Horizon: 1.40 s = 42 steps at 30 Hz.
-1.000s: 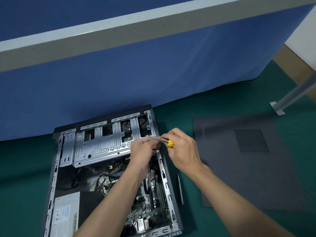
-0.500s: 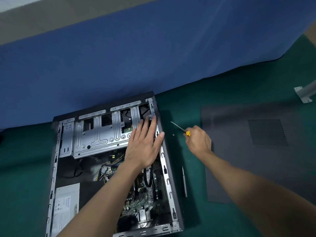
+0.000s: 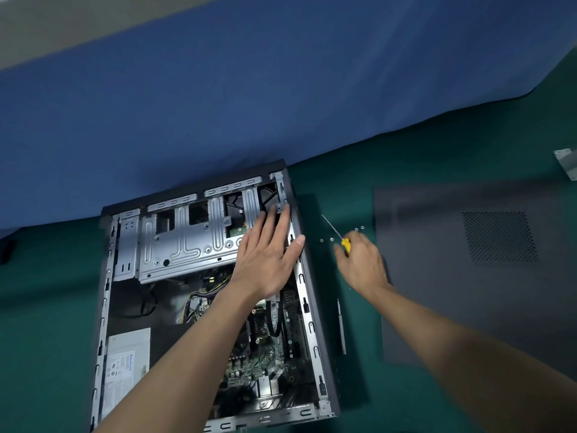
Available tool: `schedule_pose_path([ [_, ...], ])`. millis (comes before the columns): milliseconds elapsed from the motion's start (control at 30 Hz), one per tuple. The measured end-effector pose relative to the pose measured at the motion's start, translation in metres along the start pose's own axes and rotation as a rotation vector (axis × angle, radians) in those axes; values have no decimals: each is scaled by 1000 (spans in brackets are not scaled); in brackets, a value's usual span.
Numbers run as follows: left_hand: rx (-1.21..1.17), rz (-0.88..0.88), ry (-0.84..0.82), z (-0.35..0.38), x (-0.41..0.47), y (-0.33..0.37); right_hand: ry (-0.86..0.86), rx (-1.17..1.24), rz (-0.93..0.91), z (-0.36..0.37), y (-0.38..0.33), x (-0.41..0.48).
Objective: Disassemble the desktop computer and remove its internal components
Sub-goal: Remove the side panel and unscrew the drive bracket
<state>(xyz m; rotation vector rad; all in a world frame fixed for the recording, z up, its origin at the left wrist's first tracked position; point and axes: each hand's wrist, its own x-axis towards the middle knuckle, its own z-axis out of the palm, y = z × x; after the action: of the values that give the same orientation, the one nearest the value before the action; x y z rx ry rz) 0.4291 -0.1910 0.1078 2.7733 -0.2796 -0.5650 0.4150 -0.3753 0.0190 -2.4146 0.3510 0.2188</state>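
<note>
"Several loose screws (image 3: 331, 239) lie on the green mat (image 3: 343, 182) at 2 o'clock of the computer case (image 3: 313, 307). Has another come out?"

"Likely. A second ago both hands worked the screwdriver (image 3: 345, 244) at the drive cage's (image 3: 187, 242) 2 o'clock corner. Now the right hand (image 3: 363, 264), clenched round it, has swung out beside them."

"And the left hand (image 3: 265, 257)?"

"Flat on the cage, grasping nothing. The case lies open at 7 o'clock in the view. I'd judge the cage lifts next."
</note>
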Motion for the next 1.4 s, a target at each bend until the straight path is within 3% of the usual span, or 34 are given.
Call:
schedule_pose_path([
  [133, -3, -2, 3, 1, 1, -1, -24, -13, 14, 7, 18, -55],
  [367, -29, 17, 13, 0, -8, -1, -163, -421, -72, 20, 31, -91],
  [433, -56, 58, 81, 0, -19, -5, -174, -451, -36, 18, 25, -90],
  [500, -127, 42, 253, 1, -33, -8, -179, -456, -1, 13, 16, -87],
  [567, -227, -79, 449, 4, -47, -13, -151, -401, 22, 4, 2, -82],
  [633, -314, -258, 585, 8, -59, -21, -84, -153, 62, -10, -24, -77],
  [733, -648, -625, 649, 8, -65, -30, 0, 226, 57, -23, -74, -68],
  [800, -1089, -841, 540, 4, -62, -32, 23, 222, 27, -21, -103, -66],
  [867, -1539, -830, 352, -1, -57, -34, 36, 39, 19, -10, -117, -67],
  [900, -1642, -780, 270, -4, -54, -35, 33, -32, 21, -4, -118, -68],
  [1033, -1635, -667, 50, -7, -43, -49, 39, -107, 41, 5, -118, -62],
  [1233, -1696, -614, 1, 0, -41, -58, 69, -143, 19, 4, -118, -61],
  [1400, -1788, -557, -180, 6, -47, -74, 49, -133, 38, 5, -119, -59],
])
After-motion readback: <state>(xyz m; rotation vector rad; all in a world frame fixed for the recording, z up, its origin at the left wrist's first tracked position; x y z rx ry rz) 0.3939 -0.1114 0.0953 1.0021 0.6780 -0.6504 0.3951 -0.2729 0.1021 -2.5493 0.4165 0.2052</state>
